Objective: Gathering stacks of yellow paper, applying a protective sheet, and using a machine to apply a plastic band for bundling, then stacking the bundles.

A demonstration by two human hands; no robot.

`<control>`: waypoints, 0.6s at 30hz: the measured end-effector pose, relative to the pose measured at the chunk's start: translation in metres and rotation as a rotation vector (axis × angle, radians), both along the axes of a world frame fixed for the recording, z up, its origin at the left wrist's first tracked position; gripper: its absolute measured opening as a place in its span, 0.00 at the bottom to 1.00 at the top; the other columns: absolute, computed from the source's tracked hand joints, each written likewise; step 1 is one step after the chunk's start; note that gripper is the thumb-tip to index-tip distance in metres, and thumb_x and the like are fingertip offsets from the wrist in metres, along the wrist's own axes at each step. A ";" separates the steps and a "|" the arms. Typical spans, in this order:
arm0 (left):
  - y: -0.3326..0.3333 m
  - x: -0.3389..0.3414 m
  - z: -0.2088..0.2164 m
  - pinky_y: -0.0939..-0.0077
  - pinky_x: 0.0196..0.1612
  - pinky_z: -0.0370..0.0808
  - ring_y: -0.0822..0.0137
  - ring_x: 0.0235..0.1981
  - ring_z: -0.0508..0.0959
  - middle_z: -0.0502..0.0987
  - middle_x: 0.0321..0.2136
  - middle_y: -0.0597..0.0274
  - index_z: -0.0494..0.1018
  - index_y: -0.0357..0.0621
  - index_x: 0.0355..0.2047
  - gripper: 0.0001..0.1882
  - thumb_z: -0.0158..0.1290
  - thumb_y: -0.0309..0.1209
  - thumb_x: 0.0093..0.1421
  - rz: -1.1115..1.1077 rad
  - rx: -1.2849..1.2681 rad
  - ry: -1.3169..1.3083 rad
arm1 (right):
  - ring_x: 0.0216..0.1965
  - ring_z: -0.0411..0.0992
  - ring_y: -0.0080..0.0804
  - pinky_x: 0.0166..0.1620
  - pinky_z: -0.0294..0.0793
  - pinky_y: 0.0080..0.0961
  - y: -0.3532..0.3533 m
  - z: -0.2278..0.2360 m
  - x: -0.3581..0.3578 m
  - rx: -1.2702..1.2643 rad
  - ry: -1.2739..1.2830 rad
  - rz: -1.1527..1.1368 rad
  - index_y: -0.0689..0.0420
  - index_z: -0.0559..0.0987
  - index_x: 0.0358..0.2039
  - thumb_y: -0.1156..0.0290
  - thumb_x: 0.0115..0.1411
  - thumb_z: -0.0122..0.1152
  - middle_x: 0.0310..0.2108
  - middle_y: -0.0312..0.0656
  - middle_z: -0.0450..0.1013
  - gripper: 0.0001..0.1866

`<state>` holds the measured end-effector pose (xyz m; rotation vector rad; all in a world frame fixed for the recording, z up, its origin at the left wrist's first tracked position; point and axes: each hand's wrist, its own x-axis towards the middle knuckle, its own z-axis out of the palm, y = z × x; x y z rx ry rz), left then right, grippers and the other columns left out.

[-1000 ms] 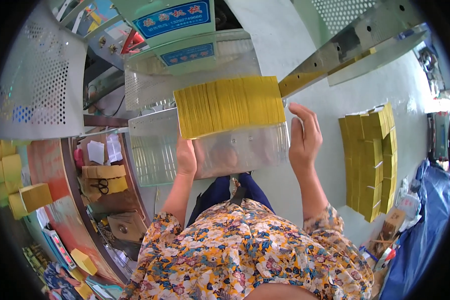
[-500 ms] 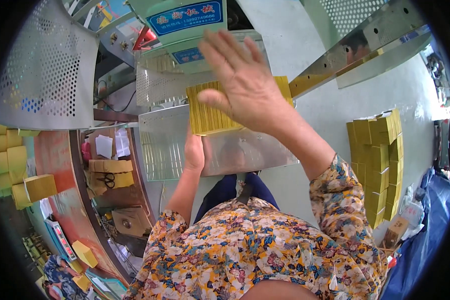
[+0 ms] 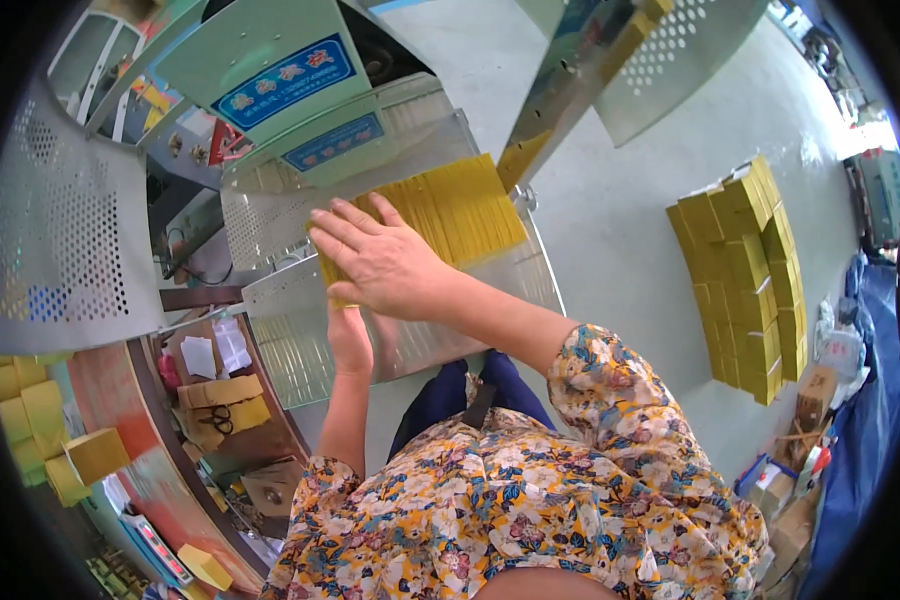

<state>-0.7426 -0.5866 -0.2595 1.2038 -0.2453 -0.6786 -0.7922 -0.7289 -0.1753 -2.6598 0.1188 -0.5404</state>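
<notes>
A long block of many thin yellow paper sheets lies across the shiny metal table in front of me. My right hand rests on the left end of the paper block, palm down, its fingers stretched out and slightly apart. Below it, my left hand is up against the near left end of the same block. The fingers of that hand are hidden behind the paper and my right hand, so its grip does not show.
A pale green machine with a blue label stands beyond the table. Perforated metal panels rise at the left. Stacked yellow paper bundles stand on the floor at right. Scissors lie on a shelf at left, near a reddish worktop.
My right hand, raised and blurred over the block before, has come down and left onto its left end. The whole view has turned, so the block now appears tilted.
</notes>
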 end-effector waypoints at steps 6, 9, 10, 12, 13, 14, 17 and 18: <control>0.028 0.030 -0.023 0.68 0.67 0.50 0.64 0.65 0.58 0.60 0.63 0.57 0.56 0.39 0.64 0.28 0.35 0.43 0.70 -0.030 -0.021 -0.039 | 0.51 0.72 0.44 0.54 0.70 0.37 -0.018 0.010 -0.126 0.585 -0.548 -0.296 0.63 0.76 0.45 0.75 0.52 0.55 0.47 0.50 0.74 0.19; 0.015 0.032 -0.013 0.69 0.66 0.54 0.65 0.63 0.61 0.63 0.61 0.58 0.58 0.39 0.63 0.27 0.39 0.41 0.69 0.012 0.005 -0.090 | 0.54 0.69 0.37 0.57 0.67 0.36 -0.042 -0.046 -0.184 0.803 -0.401 -0.629 0.63 0.72 0.53 0.70 0.58 0.53 0.52 0.46 0.71 0.22; 0.012 0.030 -0.013 0.69 0.64 0.57 0.65 0.62 0.63 0.65 0.60 0.58 0.60 0.40 0.62 0.26 0.41 0.40 0.68 0.038 0.008 -0.101 | 0.54 0.69 0.37 0.57 0.67 0.36 -0.044 -0.065 -0.188 0.808 -0.397 -0.637 0.63 0.72 0.53 0.70 0.58 0.53 0.52 0.46 0.71 0.22; 0.020 0.036 -0.025 0.69 0.63 0.59 0.66 0.60 0.65 0.67 0.58 0.59 0.61 0.40 0.61 0.25 0.42 0.40 0.68 0.002 0.028 -0.094 | 0.56 0.68 0.36 0.59 0.65 0.34 -0.055 -0.088 -0.178 0.858 -0.167 -0.451 0.61 0.67 0.59 0.66 0.58 0.57 0.56 0.45 0.68 0.29; 0.023 0.041 -0.031 0.70 0.62 0.61 0.66 0.59 0.67 0.69 0.56 0.60 0.63 0.40 0.60 0.24 0.43 0.39 0.67 -0.030 0.041 -0.082 | 0.56 0.68 0.36 0.59 0.65 0.34 -0.056 -0.091 -0.167 0.867 -0.174 -0.446 0.61 0.67 0.59 0.66 0.58 0.57 0.56 0.45 0.68 0.29; 0.022 0.043 -0.039 0.70 0.62 0.61 0.66 0.59 0.67 0.69 0.56 0.60 0.63 0.40 0.60 0.24 0.43 0.39 0.67 -0.028 0.046 -0.093 | 0.57 0.67 0.36 0.60 0.63 0.32 -0.054 -0.093 -0.154 0.941 -0.135 -0.400 0.59 0.66 0.61 0.65 0.57 0.59 0.57 0.45 0.67 0.31; 0.017 0.046 -0.043 0.69 0.60 0.63 0.67 0.55 0.70 0.72 0.54 0.61 0.64 0.41 0.59 0.24 0.43 0.40 0.67 0.080 0.007 0.017 | 0.57 0.67 0.34 0.59 0.64 0.30 -0.048 -0.102 -0.130 1.189 -0.140 -0.340 0.58 0.64 0.62 0.63 0.57 0.63 0.57 0.44 0.67 0.34; 0.014 0.045 -0.040 0.71 0.58 0.64 0.67 0.53 0.71 0.72 0.53 0.61 0.65 0.42 0.59 0.25 0.42 0.43 0.68 0.038 0.031 0.000 | 0.54 0.69 0.34 0.57 0.67 0.31 -0.048 -0.100 -0.125 1.160 -0.156 -0.357 0.58 0.66 0.61 0.64 0.57 0.63 0.54 0.44 0.69 0.32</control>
